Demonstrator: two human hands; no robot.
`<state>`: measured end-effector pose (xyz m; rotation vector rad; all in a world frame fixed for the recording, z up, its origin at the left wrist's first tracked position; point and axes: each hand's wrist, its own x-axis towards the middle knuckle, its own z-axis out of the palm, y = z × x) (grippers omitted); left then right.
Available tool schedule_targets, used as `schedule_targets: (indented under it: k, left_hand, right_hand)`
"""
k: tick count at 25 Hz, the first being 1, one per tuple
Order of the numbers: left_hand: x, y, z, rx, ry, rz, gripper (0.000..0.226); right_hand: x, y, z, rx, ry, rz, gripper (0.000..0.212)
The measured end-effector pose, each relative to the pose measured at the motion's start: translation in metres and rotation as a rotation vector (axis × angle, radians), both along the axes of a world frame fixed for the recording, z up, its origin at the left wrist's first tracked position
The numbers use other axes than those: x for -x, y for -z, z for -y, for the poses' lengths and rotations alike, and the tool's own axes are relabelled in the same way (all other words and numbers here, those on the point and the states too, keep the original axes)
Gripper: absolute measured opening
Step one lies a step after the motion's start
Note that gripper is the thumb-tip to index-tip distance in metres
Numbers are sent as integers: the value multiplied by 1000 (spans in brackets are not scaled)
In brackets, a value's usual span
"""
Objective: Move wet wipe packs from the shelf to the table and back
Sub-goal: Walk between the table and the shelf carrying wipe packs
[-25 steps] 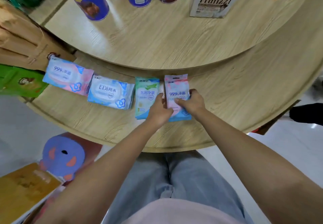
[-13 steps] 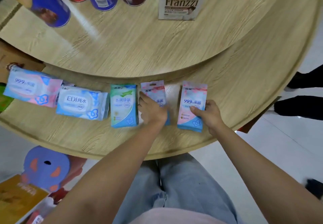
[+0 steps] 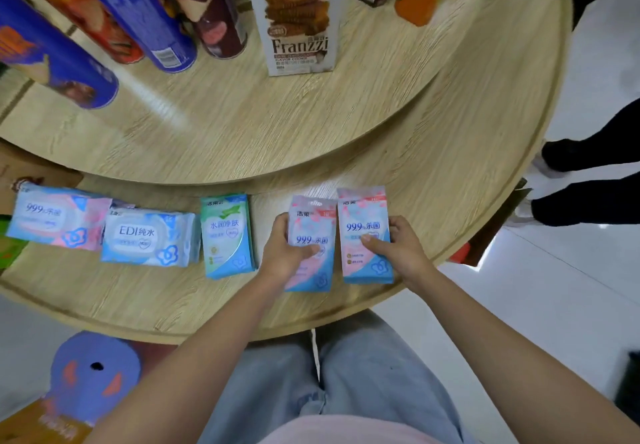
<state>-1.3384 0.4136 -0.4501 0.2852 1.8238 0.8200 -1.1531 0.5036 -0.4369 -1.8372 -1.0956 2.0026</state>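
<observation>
Shows left hand [image 3: 284,253] clamped on left pink pack [image 3: 313,223], right hand [image 3: 403,246] on right pink pack [image 3: 363,213]; stacked a second ago, now side by side on lower shelf [image 3: 450,183], likely finishing the row.

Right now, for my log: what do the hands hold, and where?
Left hand: left pink pack, left edge. Right hand: right pink pack, right edge.

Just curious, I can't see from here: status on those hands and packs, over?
Left grip holds left pink pack. Right grip holds right pink pack. Both flat on lower shelf, side by side. Nothing in the way.
</observation>
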Motion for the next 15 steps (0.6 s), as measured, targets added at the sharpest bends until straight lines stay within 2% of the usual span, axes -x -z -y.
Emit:
schedule_targets:
  k: [3, 7, 12, 15]
  left_hand:
    - [5, -27, 5, -113, -27, 179, 57]
    - [8, -56, -1, -174, 84, 230, 55]
    - [-1, -84, 0, -205, 568, 236, 51]
    - [-41, -90, 12, -173, 816, 258, 48]
  right_hand:
    - [-12, -20, 17, -46, 99, -37, 43]
    - [-30, -39, 52, -96, 288, -53, 47]
    - [-46, -58, 154, -149, 707, -5, 38]
    - [-59, -63, 244, -131, 978, 16, 37]
